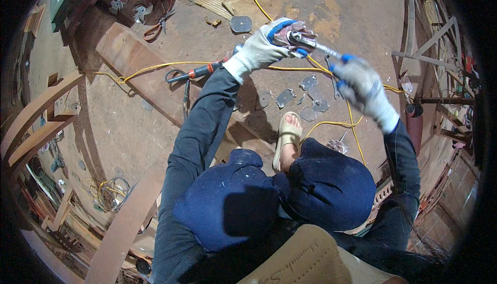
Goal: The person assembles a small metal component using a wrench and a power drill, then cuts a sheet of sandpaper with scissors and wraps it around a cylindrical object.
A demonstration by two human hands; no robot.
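My left hand (264,46), in a white glove with blue edging and a stained reddish palm, is turned partly upward. Its fingers curl around the rounded head of a silver metal tool (317,44), which looks like a wrench. Motion blurs my right hand (360,85), gloved alike; its fingers close around the tool's other end, so the shaft spans both hands. Below my left wrist lies a red-and-black power tool (199,72), partly hidden by that hand and arm. Whether anything else sits in my left palm is unclear.
Yellow cord (150,68) crosses the dirt floor beneath my hands. Several grey cut-corner pieces (286,98) lie near my sandalled foot (289,134). Scissors (161,24) rest at far left beside a long board (129,51). Curved wood pieces (41,108) stand left, metal framing (435,41) right.
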